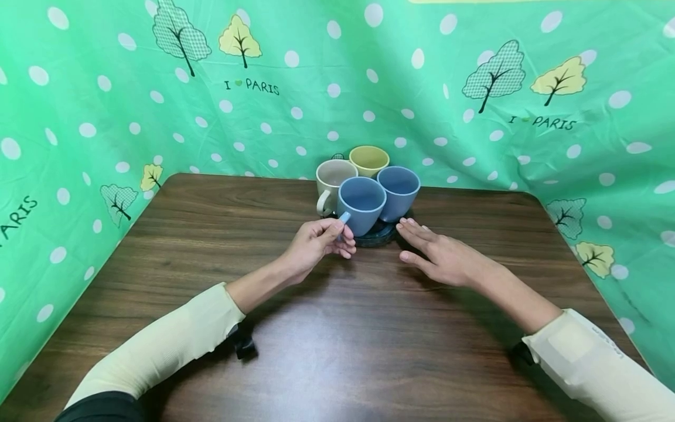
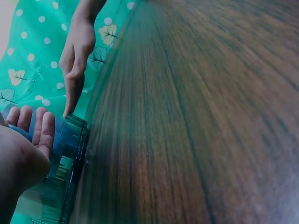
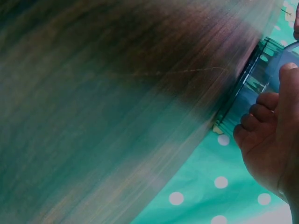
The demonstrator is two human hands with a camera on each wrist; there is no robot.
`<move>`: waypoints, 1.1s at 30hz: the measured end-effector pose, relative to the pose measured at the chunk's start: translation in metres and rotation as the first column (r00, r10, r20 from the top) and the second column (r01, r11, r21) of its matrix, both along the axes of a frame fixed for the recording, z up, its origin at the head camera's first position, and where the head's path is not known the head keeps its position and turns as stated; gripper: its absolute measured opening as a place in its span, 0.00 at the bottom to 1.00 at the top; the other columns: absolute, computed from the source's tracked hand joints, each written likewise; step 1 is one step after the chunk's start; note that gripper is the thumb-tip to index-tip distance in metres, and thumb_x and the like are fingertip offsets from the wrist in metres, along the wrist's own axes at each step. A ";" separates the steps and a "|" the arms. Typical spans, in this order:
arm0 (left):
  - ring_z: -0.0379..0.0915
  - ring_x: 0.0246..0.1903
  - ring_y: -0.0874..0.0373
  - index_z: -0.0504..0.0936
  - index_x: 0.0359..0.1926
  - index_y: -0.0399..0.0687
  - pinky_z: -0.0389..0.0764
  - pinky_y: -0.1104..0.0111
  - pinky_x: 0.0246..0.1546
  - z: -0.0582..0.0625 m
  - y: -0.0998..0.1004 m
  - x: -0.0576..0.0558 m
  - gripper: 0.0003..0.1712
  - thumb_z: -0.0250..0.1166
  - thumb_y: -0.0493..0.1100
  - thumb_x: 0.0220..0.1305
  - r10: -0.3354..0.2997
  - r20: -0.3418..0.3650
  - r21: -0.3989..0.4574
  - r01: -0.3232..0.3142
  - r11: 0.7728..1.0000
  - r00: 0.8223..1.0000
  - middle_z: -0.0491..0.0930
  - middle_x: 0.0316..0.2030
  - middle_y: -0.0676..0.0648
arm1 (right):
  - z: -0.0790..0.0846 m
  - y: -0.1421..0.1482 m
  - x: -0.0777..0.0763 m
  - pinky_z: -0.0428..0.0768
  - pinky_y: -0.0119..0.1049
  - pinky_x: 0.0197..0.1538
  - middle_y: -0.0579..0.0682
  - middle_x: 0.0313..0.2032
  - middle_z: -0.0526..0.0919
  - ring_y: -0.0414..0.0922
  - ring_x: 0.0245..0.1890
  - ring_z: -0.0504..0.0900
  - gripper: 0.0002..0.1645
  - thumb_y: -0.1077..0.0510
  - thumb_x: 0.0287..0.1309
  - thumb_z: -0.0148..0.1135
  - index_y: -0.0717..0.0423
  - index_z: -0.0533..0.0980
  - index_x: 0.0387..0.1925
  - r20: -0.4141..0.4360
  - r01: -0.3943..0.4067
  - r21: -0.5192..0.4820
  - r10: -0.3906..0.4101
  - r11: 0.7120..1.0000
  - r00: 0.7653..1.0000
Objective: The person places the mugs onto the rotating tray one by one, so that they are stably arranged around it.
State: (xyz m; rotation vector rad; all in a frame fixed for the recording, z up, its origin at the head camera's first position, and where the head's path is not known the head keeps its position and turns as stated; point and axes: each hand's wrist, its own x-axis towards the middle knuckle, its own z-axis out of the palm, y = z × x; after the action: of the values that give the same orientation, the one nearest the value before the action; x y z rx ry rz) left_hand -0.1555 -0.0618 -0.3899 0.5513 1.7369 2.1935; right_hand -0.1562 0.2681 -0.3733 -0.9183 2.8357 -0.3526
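Note:
In the head view, my left hand (image 1: pixel 319 243) pinches the handle of the front blue mug (image 1: pixel 361 205) between thumb and fingers. That mug is on or just over a dark, see-through round tray (image 1: pixel 377 237); I cannot tell whether it touches. Behind it stand a second blue mug (image 1: pixel 399 190), a whitish mug (image 1: pixel 329 181) with its handle toward the front left, and a yellow mug (image 1: pixel 369 158) at the back. My right hand (image 1: pixel 443 255) has its fingers straight, fingertips at the tray's right edge beside the second blue mug. The right wrist view shows the palm side of this hand (image 3: pixel 266 135).
The brown wooden table (image 1: pixel 327 340) reaches from the front to a green dotted curtain (image 1: pixel 295 117) close behind the mugs. The curtain also hangs along the left and right sides. Both forearms wear pale sleeves (image 1: pixel 174 334).

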 end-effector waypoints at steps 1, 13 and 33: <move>0.92 0.38 0.59 0.79 0.51 0.17 0.94 0.68 0.44 0.000 0.000 0.000 0.21 0.50 0.38 0.92 0.000 0.001 -0.001 0.000 1.000 1.000 0.90 0.37 0.46 | 0.000 0.000 0.000 0.66 0.68 0.87 0.62 0.90 0.56 0.64 0.90 0.58 0.43 0.40 0.90 0.53 0.57 0.58 0.90 -0.001 -0.001 0.000 0.001 1.000 1.000; 0.91 0.36 0.58 0.80 0.56 0.16 0.95 0.68 0.44 0.002 0.005 -0.002 0.22 0.54 0.39 0.92 0.089 0.050 -0.024 -0.088 0.996 0.995 0.88 0.43 0.33 | 0.000 0.000 -0.001 0.65 0.68 0.87 0.61 0.90 0.56 0.63 0.90 0.57 0.42 0.40 0.90 0.52 0.56 0.58 0.90 0.001 -0.008 -0.004 0.008 1.000 1.000; 0.89 0.29 0.66 0.89 0.58 0.30 0.92 0.72 0.35 0.006 0.006 0.005 0.17 0.64 0.42 0.87 0.311 -0.148 -0.215 -0.337 0.916 0.939 0.92 0.53 0.28 | 0.000 0.001 -0.001 0.64 0.68 0.87 0.61 0.90 0.55 0.64 0.90 0.57 0.42 0.40 0.90 0.52 0.56 0.57 0.90 0.011 -0.004 -0.001 0.004 1.000 1.000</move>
State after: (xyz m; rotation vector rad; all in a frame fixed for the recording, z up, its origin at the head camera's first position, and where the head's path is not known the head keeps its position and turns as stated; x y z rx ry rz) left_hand -0.1507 -0.0562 -0.3834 0.3501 2.2544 2.1463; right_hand -0.1567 0.2694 -0.3730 -0.9192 2.8232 -0.3569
